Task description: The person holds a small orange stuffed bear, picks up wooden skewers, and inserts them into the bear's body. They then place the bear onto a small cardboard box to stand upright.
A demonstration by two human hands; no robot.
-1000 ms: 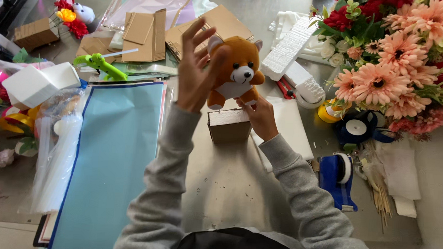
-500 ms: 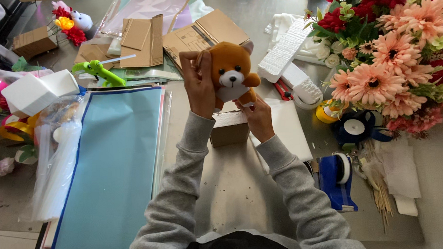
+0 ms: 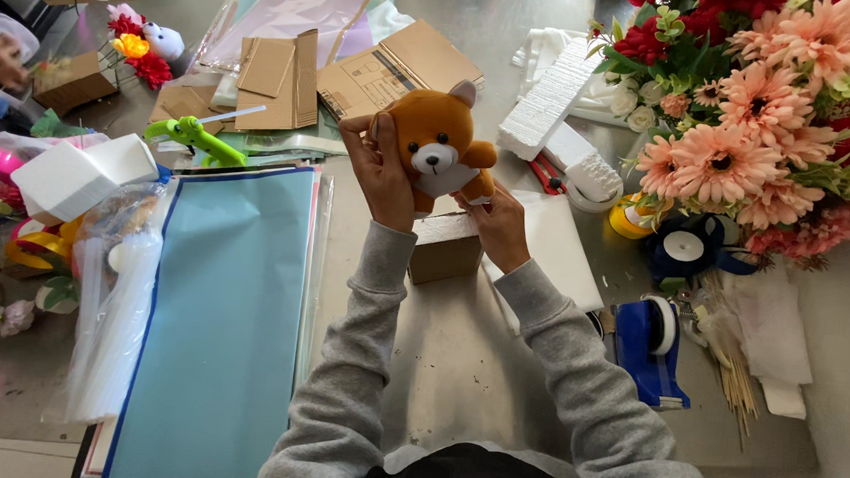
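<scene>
Hands (image 3: 390, 175) clasped around teddy bear (image 3: 436, 144)

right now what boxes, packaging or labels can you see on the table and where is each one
Small brown cardboard box: table centre, below the teddy bear, by the right hand; left hand grips the bear.
Flattened cardboard boxes: far side, tan, one bearing a pale printed label.
Small brown open box: far left.
Clear plastic bag: left, long, beside blue paper sheets.
White foam block: far right of centre.
</scene>
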